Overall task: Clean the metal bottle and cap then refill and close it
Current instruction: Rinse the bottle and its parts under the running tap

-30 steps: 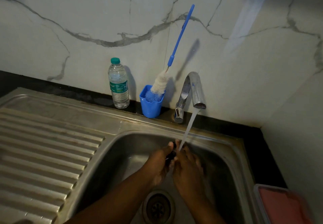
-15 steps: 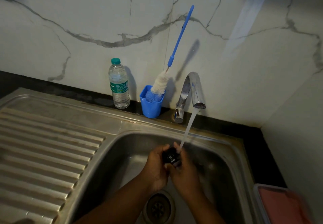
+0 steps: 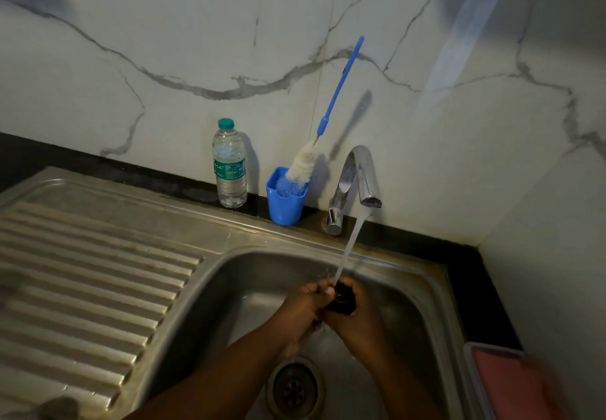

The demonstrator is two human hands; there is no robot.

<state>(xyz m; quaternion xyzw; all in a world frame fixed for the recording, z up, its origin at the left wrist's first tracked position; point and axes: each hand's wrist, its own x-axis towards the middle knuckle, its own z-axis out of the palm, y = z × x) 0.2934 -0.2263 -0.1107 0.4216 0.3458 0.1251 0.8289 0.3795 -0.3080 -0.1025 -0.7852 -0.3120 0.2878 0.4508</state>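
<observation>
A small black cap [image 3: 342,300] sits between both my hands over the steel sink basin [image 3: 249,288], right under the running water from the tap [image 3: 360,177]. My left hand [image 3: 303,311] grips it from the left, fingers curled over its top. My right hand [image 3: 359,321] cups it from below and the right. Water strikes the cap's top edge. The metal bottle is not in view.
A clear plastic water bottle [image 3: 229,164] with a green lid stands at the wall. Next to it a blue cup [image 3: 285,203] holds a long blue-handled bottle brush [image 3: 305,164]. A ribbed drainboard [image 3: 82,275] lies left, the drain [image 3: 295,390] below my hands, a pink box [image 3: 505,383] at right.
The cap, hidden between my hands a second ago, now shows on top and has shifted slightly right. Both hands have turned around it under the stream.
</observation>
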